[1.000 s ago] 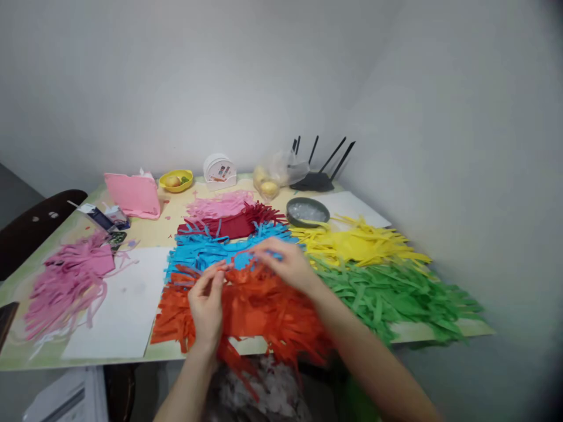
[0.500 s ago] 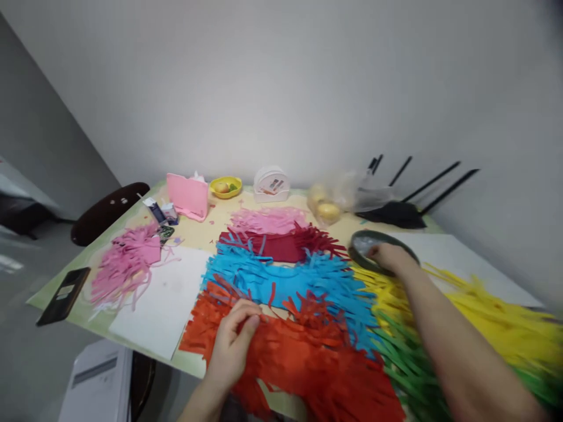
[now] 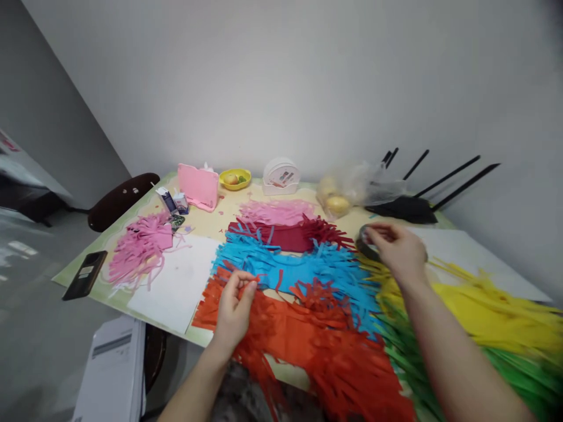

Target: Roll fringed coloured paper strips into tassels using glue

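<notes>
The orange fringed piece (image 3: 288,334) is lying under and to the right of the left hand (image 3: 237,302), its cut strips spilling over the table's near edge. The left hand is pinching a thin orange strip (image 3: 255,279) between thumb and fingertips, seemingly to keep that loose end raised and easy to find. And the right hand (image 3: 398,249) is hovering at the dark bowl (image 3: 368,251), fingers curled inward; whether it's gripping anything, I cannot tell. The bowl is sitting within easy reach of that hand, probably for frequent dipping.

Just beyond the left hand, the blue fringed piece (image 3: 297,274) is spreading out, with the dark red piece (image 3: 288,237) and the light pink piece (image 3: 277,213) lining up behind it, apparently sorted by colour. Under the right forearm, the yellow fringe (image 3: 477,310) and green fringe (image 3: 519,369) are fanning outward. Left of the left hand, a white sheet (image 3: 173,287) is lying flat beside a pink bundle (image 3: 138,249). Farther ahead of both hands, a yellow dish (image 3: 237,187) and bagged yellow fruit (image 3: 338,204) are resting near the wall, presumably out of the way.
</notes>
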{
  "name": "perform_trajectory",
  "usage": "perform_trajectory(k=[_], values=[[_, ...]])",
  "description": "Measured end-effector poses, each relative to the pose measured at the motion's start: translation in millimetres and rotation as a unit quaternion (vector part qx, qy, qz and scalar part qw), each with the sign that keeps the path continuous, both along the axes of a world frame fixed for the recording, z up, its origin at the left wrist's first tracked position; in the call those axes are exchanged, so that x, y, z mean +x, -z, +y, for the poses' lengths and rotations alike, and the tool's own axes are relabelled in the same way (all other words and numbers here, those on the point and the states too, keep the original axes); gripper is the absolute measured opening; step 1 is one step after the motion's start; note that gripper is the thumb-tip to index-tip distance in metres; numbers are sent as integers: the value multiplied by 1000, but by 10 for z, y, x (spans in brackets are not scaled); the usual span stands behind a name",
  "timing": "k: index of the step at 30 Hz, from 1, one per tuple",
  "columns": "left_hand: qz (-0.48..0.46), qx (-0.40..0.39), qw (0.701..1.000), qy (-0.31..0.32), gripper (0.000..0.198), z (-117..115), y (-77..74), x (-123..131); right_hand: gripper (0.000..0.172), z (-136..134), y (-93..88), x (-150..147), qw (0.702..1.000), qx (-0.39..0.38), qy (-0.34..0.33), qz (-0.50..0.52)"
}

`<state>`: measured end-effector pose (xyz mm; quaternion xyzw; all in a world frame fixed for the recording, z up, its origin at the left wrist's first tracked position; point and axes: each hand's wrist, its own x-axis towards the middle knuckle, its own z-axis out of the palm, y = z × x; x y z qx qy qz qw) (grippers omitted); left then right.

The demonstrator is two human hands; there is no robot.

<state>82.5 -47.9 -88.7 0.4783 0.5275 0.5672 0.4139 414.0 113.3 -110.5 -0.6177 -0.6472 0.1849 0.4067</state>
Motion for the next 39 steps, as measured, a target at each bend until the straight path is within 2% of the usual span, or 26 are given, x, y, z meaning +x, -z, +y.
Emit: perform_trajectory(k=[2, 4, 6, 8, 11, 16, 20, 25, 28, 32, 35, 39], values=[[-6, -1, 1000, 11, 18, 2, -3, 24, 35, -355, -80, -439, 998, 21, -4, 67], [-6, 0, 1000, 26, 18, -21, -19, 54, 34, -768, -172, -890, 969, -3, -66, 239], [5, 9, 999, 41, 17, -65, -45, 77, 30, -1154, -262, -1267, 936, -55, -137, 320], [24, 24, 998, 45, 16, -117, -74, 87, 25, -1445, -332, -1526, 915, -74, -168, 360], [54, 52, 996, 42, 14, -188, -108, 83, 22, -1679, -381, -1722, 901, -70, -177, 390], [111, 115, 986, 45, 10, -281, -120, 87, 22, -1803, -394, -1855, 886, -53, -159, 432], [193, 194, 961, 32, 9, -348, -130, 85, 18, -1857, -384, -1901, 883, -43, -155, 440], [338, 257, 904, 41, 11, -375, -215, 4, 16, -1892, -345, -1876, 900, -39, -171, 398], [371, 261, 889, 66, 10, -374, -262, -36, 15, -1912, -321, -1869, 916, -27, -165, 365], [297, 245, 919, 82, 8, -372, -238, -31, 12, -1952, -314, -1874, 939, 6, -138, 315], [241, 208, 944, 84, 7, -367, -185, -20, 11, -1973, -328, -1863, 947, 13, -149, 284], [232, 196, 948, 92, 9, -371, -166, -24, 11, -1964, -324, -1848, 945, -4, -165, 283]])
